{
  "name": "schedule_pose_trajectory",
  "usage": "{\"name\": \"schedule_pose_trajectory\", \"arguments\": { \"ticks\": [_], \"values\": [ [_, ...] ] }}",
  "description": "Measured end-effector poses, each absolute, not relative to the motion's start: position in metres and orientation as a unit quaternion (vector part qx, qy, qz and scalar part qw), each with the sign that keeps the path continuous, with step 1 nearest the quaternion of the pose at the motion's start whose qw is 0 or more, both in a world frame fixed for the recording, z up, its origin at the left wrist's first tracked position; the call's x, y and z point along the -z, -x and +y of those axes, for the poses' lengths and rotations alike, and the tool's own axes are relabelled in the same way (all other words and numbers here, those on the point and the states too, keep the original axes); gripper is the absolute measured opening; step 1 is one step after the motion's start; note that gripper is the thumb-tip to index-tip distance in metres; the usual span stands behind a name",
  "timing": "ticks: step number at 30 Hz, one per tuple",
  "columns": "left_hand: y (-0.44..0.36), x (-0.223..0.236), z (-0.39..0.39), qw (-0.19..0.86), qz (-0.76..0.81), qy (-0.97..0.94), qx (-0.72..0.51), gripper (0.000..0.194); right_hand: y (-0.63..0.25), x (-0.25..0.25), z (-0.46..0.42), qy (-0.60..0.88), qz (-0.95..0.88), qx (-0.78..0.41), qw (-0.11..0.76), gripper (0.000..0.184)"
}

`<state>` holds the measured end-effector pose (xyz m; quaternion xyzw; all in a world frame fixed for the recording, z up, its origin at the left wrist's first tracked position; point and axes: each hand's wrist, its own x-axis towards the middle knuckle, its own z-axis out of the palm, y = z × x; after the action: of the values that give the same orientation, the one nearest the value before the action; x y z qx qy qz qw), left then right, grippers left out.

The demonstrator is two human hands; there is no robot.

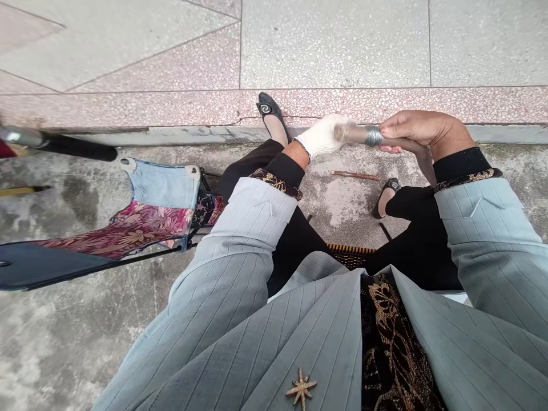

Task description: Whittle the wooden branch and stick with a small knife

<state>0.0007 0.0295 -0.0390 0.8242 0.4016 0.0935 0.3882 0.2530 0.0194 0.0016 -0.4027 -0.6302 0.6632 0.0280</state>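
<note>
My left hand [323, 137], in a white knitted glove, is closed near the blurred end of a brown wooden stick [356, 134]. A band of silver wire [374, 136] is wound tightly round the stick. My bare right hand [422, 128] grips the stick just right of the wire, thumb on top and fingertips showing underneath. Farther right, the stick passes below my palm. Smearing at the gloved fingers hides exactly how they meet the wood. On the concrete below lies a thin reddish-brown stick [356, 175], apart from both hands.
At left stands a folding chair [162, 185] with denim and red floral cloth. A black-handled tool [79, 147] and a yellow-and-black handle [25, 190] enter from the left edge. Ahead runs a raised terrazzo step [334, 51]. A woven seat [351, 254] shows between my legs.
</note>
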Motion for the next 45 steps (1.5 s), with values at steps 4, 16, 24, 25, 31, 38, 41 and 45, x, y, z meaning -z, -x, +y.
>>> {"name": "schedule_pose_trajectory", "arguments": {
  "ticks": [4,16,24,25,31,38,41,45],
  "values": [
    [0.006,0.031,0.029,0.348,0.423,-0.835,-0.058,0.025,-0.255,0.009,0.024,0.419,-0.659,-0.619,-0.083,0.057],
    [-0.002,0.017,0.011,0.369,0.424,-0.825,-0.062,0.035,-0.255,0.025,0.039,0.516,-0.716,-0.433,-0.185,0.058],
    [-0.002,0.020,0.013,0.405,0.446,-0.793,-0.093,0.031,-0.233,0.005,0.027,0.530,-0.721,-0.354,-0.272,0.049],
    [-0.002,0.022,0.013,0.417,0.452,-0.783,-0.097,0.029,-0.230,0.004,0.026,0.525,-0.725,-0.345,-0.281,0.048],
    [-0.006,0.037,0.018,0.507,0.486,-0.697,-0.144,0.023,-0.218,0.007,0.020,0.527,-0.745,-0.298,-0.281,0.046],
    [-0.008,0.033,0.011,0.574,0.491,-0.618,-0.220,0.016,-0.209,0.014,0.026,0.594,-0.744,-0.259,-0.165,0.049],
    [-0.004,0.019,-0.003,0.572,0.473,-0.624,-0.244,0.016,-0.207,0.000,0.027,0.646,-0.695,-0.313,-0.049,0.049],
    [0.006,0.002,-0.018,0.549,0.478,-0.639,-0.250,0.013,-0.208,-0.022,0.014,0.584,-0.600,-0.518,0.174,0.044]
  ]
}}
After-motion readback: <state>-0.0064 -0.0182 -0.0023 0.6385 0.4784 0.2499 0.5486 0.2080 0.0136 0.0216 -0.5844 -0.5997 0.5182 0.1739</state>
